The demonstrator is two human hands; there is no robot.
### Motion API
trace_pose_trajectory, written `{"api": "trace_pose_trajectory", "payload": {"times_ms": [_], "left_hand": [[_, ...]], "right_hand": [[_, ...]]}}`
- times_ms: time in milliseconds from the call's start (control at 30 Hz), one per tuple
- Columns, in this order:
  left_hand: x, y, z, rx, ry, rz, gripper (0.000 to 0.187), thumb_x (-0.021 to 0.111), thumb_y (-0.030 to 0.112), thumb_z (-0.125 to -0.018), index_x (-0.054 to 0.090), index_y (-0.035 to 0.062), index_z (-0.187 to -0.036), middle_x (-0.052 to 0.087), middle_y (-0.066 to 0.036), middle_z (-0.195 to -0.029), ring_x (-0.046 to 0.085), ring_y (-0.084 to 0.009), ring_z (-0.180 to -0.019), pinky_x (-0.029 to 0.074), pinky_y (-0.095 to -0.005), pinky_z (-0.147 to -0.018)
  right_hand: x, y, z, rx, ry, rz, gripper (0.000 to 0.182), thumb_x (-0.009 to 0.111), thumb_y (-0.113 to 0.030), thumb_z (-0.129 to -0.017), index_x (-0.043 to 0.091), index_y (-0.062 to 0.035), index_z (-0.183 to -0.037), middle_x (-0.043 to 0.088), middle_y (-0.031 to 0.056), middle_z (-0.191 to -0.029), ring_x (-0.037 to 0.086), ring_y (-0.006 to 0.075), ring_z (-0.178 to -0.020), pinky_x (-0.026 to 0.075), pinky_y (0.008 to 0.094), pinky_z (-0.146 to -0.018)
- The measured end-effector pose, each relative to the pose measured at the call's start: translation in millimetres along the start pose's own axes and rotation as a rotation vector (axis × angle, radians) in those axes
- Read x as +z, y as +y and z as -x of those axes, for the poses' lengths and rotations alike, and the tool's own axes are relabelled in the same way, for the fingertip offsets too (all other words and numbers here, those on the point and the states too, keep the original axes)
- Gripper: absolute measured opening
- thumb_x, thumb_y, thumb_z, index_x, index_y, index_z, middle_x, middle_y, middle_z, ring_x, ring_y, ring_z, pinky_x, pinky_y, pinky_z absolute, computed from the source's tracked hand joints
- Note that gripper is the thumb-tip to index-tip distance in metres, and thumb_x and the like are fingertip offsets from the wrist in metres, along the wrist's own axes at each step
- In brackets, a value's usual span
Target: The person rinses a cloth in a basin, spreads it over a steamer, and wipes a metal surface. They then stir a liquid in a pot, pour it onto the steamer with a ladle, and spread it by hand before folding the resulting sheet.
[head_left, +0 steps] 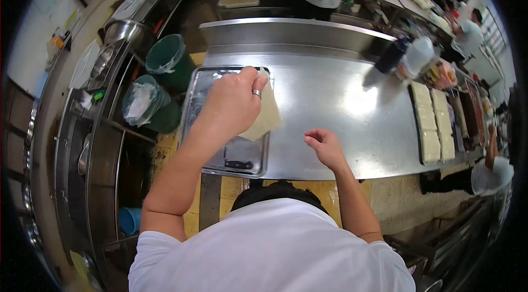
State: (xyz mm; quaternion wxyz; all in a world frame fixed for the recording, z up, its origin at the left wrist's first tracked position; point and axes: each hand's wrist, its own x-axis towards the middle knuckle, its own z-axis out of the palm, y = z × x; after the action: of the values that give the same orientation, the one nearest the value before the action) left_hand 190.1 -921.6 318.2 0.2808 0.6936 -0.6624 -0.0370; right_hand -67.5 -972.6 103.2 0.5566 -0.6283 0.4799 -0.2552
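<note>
My left hand (234, 102), with a ring on one finger, pinches the upper edge of a thin pale dough sheet (265, 115). The sheet hangs down over the right side of a metal tray (266, 154) on the steel table. A knife with a black handle (238, 165) lies in the tray near its front edge; my arm and hand cover part of the tray. To the right of the tray, my right hand (326, 149) is above the bare steel, fingers loosely curled and thumb slightly apart, with nothing visible in it.
Pale square slabs (426, 121) sit in rows at the table's right end. Behind them stand a dark bottle (393, 54) and a clear plastic container (418, 56). Green bins (168, 61) and steel shelving are on the left. Other people work at the back and right.
</note>
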Motion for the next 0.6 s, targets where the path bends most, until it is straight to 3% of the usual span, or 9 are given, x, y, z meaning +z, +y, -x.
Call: {"api": "trace_pose_trajectory", "payload": {"times_ms": [167, 300, 467, 600], "left_hand": [[-48, -89, -1, -0.045, 0.035, -0.155, 0.026, 0.057, 0.023, -0.1, 0.059, -0.0006, -0.089, 0.065, -0.027, -0.076, 0.064, -0.0498, -0.077, 0.049, -0.0556, -0.068], [-47, -146, 2, -0.07, -0.002, -0.23, 0.024, 0.058, 0.023, -0.099, 0.059, 0.0004, -0.091, 0.066, -0.025, -0.073, 0.067, -0.046, -0.073, 0.052, -0.0545, -0.065], [5, -191, 6, -0.025, -0.152, -0.267, 0.022, 0.058, 0.023, -0.099, 0.06, 0.002, -0.094, 0.069, -0.021, -0.073, 0.071, -0.0391, -0.071, 0.056, -0.0503, -0.062], [101, -215, 9, 0.032, -0.305, -0.081, 0.022, 0.057, 0.023, -0.098, 0.06, 0.0011, -0.101, 0.072, -0.02, -0.082, 0.073, -0.0378, -0.076, 0.058, -0.0479, -0.068]], "right_hand": [[97, -45, -54, -0.088, -0.178, 0.072, 0.029, 0.07, -0.018, -0.093, 0.07, 0.0039, -0.112, 0.075, 0.0135, -0.099, 0.069, 0.0187, -0.088, 0.055, 0.0336, -0.08], [160, -75, -81, -0.049, -0.259, 0.069, 0.026, 0.069, -0.017, -0.095, 0.069, 0.002, -0.113, 0.073, 0.0082, -0.1, 0.066, 0.0144, -0.091, 0.052, 0.0298, -0.083], [204, -63, -104, 0.148, -0.25, -0.283, 0.029, 0.067, -0.021, -0.097, 0.067, 0.0019, -0.115, 0.071, 0.0066, -0.104, 0.067, 0.0174, -0.092, 0.054, 0.0329, -0.082], [208, -41, -119, 0.334, -0.215, -0.621, 0.045, 0.053, -0.042, -0.104, 0.063, -0.0024, -0.124, 0.069, 0.0068, -0.114, 0.066, 0.0183, -0.098, 0.054, 0.0369, -0.087]]}}
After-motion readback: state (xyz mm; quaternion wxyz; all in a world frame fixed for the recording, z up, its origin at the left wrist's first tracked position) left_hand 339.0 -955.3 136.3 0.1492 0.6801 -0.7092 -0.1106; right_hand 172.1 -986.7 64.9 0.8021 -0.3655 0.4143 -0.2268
